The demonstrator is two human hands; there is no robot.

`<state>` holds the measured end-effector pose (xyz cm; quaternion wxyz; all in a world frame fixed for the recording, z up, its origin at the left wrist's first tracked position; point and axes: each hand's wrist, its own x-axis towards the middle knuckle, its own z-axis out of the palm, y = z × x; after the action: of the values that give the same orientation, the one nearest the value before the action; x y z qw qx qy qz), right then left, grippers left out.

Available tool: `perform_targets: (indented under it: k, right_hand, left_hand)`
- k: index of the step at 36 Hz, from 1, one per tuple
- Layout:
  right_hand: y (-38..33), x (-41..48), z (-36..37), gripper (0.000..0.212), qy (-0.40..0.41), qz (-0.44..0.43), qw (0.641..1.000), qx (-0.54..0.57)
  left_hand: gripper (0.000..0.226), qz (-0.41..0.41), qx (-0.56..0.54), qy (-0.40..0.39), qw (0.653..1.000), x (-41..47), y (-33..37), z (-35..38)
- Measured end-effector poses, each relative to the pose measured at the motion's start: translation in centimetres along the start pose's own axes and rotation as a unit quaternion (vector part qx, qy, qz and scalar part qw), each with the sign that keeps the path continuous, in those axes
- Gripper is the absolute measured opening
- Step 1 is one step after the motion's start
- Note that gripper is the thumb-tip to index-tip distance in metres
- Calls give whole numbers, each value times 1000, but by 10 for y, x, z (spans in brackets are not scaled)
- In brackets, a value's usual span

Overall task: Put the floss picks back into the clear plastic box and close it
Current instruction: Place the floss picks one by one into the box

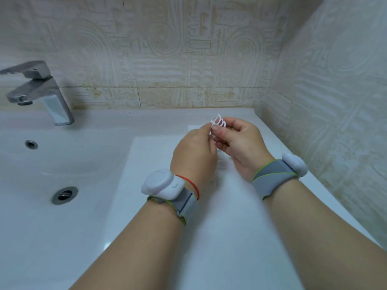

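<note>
Several white floss picks (218,121) stick up in a small bunch above my two hands, over the white counter right of the basin. My right hand (238,143) pinches the bunch between thumb and fingers. My left hand (194,151) is curled against the same bunch from the left, its fingertips hidden behind its back. The clear plastic box is hard to make out; a faint clear shape (193,128) lies on the counter just behind my left hand.
A white basin (41,164) with a drain (64,195) and overflow hole lies to the left. A steel tap (39,91) stands at the back left. Patterned tile walls close in behind and on the right. The white counter (209,237) runs toward me.
</note>
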<state>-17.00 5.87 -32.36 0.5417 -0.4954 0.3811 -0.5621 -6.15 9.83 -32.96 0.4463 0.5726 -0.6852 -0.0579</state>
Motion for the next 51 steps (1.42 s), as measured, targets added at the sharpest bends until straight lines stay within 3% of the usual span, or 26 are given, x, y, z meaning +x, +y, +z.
perform_targets:
  k: [11,16,19,23,27,30,34,37,45,51]
  right_hand:
    - [-1,-5,8,12,-16,-14,1000,15]
    - [-1,-4,7,17,-7,-12,1000,2]
    - [-3,-4,7,23,-17,-45,997,-59]
    - [-3,-4,6,25,-12,-82,990,-114]
    - [-4,-5,5,24,10,-100,988,-118]
    - [-6,-4,4,20,35,-112,986,-120]
    - [-6,-4,2,18,29,-116,985,-120]
    - [-6,-5,2,16,25,-111,987,-109]
    - [-8,-2,0,15,60,-70,994,-64]
    - [-10,-4,1,16,31,-81,993,-81]
  left_hand:
    - [42,20,85,16,996,0,-6,3]
    - [25,-28,-2,15,999,0,-2,4]
    - [26,-88,-81,10,993,3,-1,1]
    - [25,-159,-214,2,964,4,-1,-1]
    - [32,-196,-285,-12,938,5,-1,1]
    - [22,-227,-334,-10,915,5,0,-2]
    - [16,-249,-367,-37,896,5,0,-4]
    - [23,-252,-383,-62,887,5,1,-5]
    - [14,-287,-444,-51,848,6,0,-7]
    - [15,-279,-426,-70,858,5,-1,-6]
